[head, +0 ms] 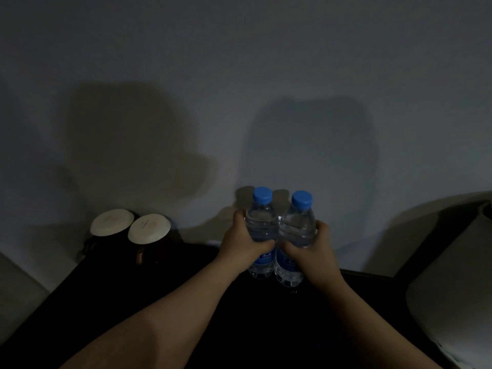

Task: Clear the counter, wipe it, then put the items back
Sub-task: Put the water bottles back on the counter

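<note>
Head view, left grip (241, 242) curled round one blue-capped water bottle (262, 222), right grip (311, 249) curled round the other water bottle (296, 227), bottles upright and touching near the back of the dark surface (173, 283), two lidded mugs (149, 228) well left

Hands (277, 242) grip two upright water bottles (262, 227), touching.

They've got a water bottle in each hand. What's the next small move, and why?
Probably lift both bottles off the counter: the left hand and right hand each grip one upright, and two mugs stand by the wall, so clearing looks unfinished.
</note>
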A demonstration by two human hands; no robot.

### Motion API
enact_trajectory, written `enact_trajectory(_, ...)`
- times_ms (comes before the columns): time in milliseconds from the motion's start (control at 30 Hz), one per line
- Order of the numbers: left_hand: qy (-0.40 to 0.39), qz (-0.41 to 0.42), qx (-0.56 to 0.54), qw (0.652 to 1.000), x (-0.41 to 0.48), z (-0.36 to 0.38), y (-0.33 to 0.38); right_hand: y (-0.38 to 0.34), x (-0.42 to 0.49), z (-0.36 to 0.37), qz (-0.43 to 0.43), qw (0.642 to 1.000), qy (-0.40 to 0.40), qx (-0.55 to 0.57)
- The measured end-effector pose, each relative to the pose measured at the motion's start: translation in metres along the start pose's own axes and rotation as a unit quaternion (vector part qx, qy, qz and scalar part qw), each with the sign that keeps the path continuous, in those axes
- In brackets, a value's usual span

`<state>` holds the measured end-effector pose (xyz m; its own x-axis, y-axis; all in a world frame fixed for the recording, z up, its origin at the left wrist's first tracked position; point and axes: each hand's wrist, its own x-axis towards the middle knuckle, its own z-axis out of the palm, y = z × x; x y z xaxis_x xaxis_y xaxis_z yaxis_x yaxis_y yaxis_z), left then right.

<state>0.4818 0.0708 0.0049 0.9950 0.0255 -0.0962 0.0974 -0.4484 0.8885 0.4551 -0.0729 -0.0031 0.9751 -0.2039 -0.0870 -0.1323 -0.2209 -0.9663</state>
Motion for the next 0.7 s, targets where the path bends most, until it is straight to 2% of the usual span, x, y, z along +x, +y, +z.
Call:
enact_trajectory(133, -0.008, 0.009, -0.01, 1.0, -0.008, 0.001, 0.0, -0.006, -0.009, 0.002, 0.011, 1.0, -0.006, -0.017)
enact_trajectory(233, -0.007, 0.018, 0.019, 1.0, -0.022, -0.008, 0.005, -0.014, -0.023, -0.002, 0.055, 0.998, -0.015, -0.026)
enact_trajectory(367, -0.004, 0.031, 0.115, 0.993, -0.049, -0.027, 0.006, -0.022, -0.057, -0.012, 0.057, 0.989, -0.008, -0.136)
enact_trajectory(567, -0.018, 0.092, 0.282, 0.955, -0.124, -0.058, 0.022, -0.04, -0.134, -0.013, 0.011, 0.962, -0.019, -0.273)
enact_trajectory(700, -0.026, 0.147, 0.351, 0.924, -0.193, -0.075, 0.018, -0.041, -0.203, -0.01, -0.02, 0.942, -0.027, -0.334)
